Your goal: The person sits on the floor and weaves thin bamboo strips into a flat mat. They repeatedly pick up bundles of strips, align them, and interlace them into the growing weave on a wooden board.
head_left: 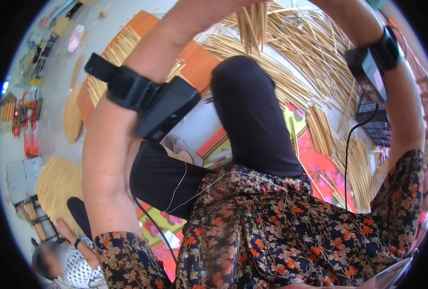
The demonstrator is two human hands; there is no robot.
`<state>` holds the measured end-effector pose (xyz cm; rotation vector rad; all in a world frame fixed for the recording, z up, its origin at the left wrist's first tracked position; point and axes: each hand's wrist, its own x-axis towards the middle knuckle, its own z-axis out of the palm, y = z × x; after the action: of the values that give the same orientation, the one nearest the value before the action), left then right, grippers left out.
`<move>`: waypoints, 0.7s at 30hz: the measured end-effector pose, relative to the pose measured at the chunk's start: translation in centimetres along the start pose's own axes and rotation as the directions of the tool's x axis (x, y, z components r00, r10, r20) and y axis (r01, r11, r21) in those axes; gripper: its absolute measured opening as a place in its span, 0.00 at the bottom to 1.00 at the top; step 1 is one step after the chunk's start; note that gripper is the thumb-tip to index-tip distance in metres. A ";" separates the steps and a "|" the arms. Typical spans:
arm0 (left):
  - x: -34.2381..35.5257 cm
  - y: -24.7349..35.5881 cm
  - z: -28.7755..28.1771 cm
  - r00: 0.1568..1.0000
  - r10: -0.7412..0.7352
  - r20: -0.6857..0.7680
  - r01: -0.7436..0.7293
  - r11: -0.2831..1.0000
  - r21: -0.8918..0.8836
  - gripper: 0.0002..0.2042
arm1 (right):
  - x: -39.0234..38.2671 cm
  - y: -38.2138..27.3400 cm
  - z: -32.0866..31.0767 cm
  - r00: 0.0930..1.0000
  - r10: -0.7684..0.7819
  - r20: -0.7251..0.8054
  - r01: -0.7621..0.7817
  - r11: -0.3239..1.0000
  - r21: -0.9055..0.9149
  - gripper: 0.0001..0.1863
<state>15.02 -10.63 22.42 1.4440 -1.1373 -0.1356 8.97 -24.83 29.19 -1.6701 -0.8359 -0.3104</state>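
Note:
My left arm reaches up to the top edge, where only the lower part of my left hand (231, 5) shows; its fingers are cut off. Directly beneath it a bundle of thin bamboo sticks (252, 31) stands upright, its upper end hidden by the hand, so it appears gripped there. My right forearm rises on the right and leaves the picture at the top; the right hand is out of view. Past my raised knee lies a wide heap of loose bamboo sticks (310, 43), spread across the floor.
An orange-brown board (197, 65) carrying more sticks lies left of the heap. Bundled sticks (320, 130) rest on a red floral mat (320, 168) at right. A dark plastic crate (375, 120) stands beyond. Another person (76, 255) sits lower left beside a woven round mat (57, 192).

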 end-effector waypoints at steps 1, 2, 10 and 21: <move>-0.3 0.1 -0.6 1.000 0.000 -0.012 0.000 1.000 -0.026 0.14 | 1.0 -0.1 0.3 0.999 0.036 0.030 -0.038 0.996 0.084 0.15; -1.3 0.1 -1.9 0.999 -0.023 -0.038 0.022 0.999 -0.029 0.13 | 1.9 0.5 1.6 0.995 0.071 0.064 -0.080 0.984 0.157 0.15; -14.8 0.8 -3.4 0.884 -0.386 -0.265 0.431 0.892 0.136 0.21 | 1.3 4.8 11.5 0.911 0.261 0.318 -0.369 0.860 0.351 0.18; -16.8 5.1 -2.5 0.821 -0.461 -0.336 0.466 0.882 -0.070 0.20 | 0.9 -1.1 14.0 0.955 0.162 0.247 -0.207 0.963 0.171 0.21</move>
<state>5.37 3.74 18.47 1.6621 -0.4843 -0.2055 5.71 -11.36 26.62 -1.6029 -0.8438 0.0975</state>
